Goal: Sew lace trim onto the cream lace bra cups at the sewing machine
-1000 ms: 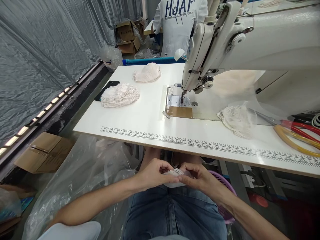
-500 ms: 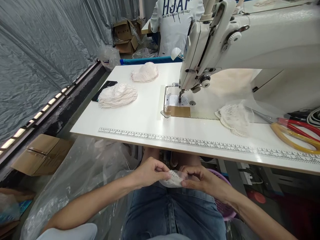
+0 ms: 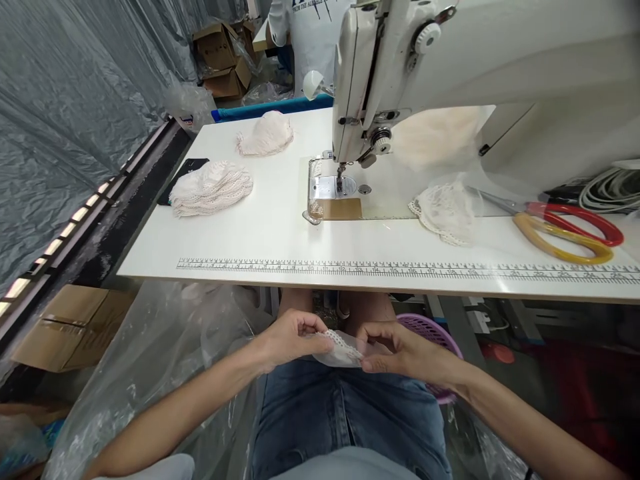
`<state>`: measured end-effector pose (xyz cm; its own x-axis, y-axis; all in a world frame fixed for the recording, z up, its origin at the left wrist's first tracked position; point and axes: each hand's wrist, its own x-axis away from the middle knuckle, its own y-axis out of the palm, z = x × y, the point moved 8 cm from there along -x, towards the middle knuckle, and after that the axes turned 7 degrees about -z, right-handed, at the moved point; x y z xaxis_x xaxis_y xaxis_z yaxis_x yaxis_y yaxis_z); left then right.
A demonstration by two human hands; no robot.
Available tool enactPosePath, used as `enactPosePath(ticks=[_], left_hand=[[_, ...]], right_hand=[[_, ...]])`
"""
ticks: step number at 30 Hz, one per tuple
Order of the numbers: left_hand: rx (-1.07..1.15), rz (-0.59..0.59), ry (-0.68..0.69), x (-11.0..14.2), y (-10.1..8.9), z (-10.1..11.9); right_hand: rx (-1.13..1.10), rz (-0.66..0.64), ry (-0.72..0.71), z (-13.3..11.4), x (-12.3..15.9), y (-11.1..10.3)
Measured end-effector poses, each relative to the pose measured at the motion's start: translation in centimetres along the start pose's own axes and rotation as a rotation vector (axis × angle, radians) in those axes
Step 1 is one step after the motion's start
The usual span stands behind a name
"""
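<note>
Between my hands, over my lap, a small piece of white lace fabric (image 3: pixel 341 351) with a scalloped, dotted edge is stretched. My left hand (image 3: pixel 300 340) pinches its left end between thumb and fingers. At its right end, my right hand (image 3: pixel 393 350) is closed on the sheer part of the cloth. Both hands stay below the front edge of the sewing table (image 3: pixel 270 233). Above them stands a white sewing machine (image 3: pixel 367 87), its needle and presser foot over the metal plate. Another lace piece (image 3: pixel 447 212) lies to the right of the needle.
Scissors (image 3: pixel 565 230) with red and yellow handles lie on the table's right. A lace stack (image 3: pixel 213 189) rests on a black object at left, with another pale pile (image 3: pixel 267 135) behind. A purple basket (image 3: pixel 434 333) stands below. A person (image 3: pixel 317 47) sits beyond the table.
The view has shifted, so the table and machine appear further left and the machine higher. My hands keep their hold on the lace fabric, which looks slightly more stretched out.
</note>
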<state>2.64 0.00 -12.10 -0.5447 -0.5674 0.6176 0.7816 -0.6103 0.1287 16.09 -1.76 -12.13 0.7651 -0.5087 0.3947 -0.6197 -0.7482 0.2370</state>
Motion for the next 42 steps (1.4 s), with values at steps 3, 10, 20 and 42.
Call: enactPosePath(ticks=[3, 10, 20, 42], left_hand=[[0.019, 0.009, 0.012, 0.2, 0.1, -0.1], [0.120, -0.015, 0.029, 0.7, 0.3, 0.3], [0.292, -0.071, 0.028, 0.1, 0.5, -0.1], [0.368, 0.026, -0.039, 0.0, -0.1, -0.6]], right_hand=[[0.003, 0.007, -0.005, -0.2, -0.1, 0.1], [0.027, -0.077, -0.076, -0.6, -0.4, 0.7], [-0.040, -0.151, -0.119, -1.0, -0.1, 0.5], [-0.122, -0.144, -0.113, -0.3, -0.3, 0.3]])
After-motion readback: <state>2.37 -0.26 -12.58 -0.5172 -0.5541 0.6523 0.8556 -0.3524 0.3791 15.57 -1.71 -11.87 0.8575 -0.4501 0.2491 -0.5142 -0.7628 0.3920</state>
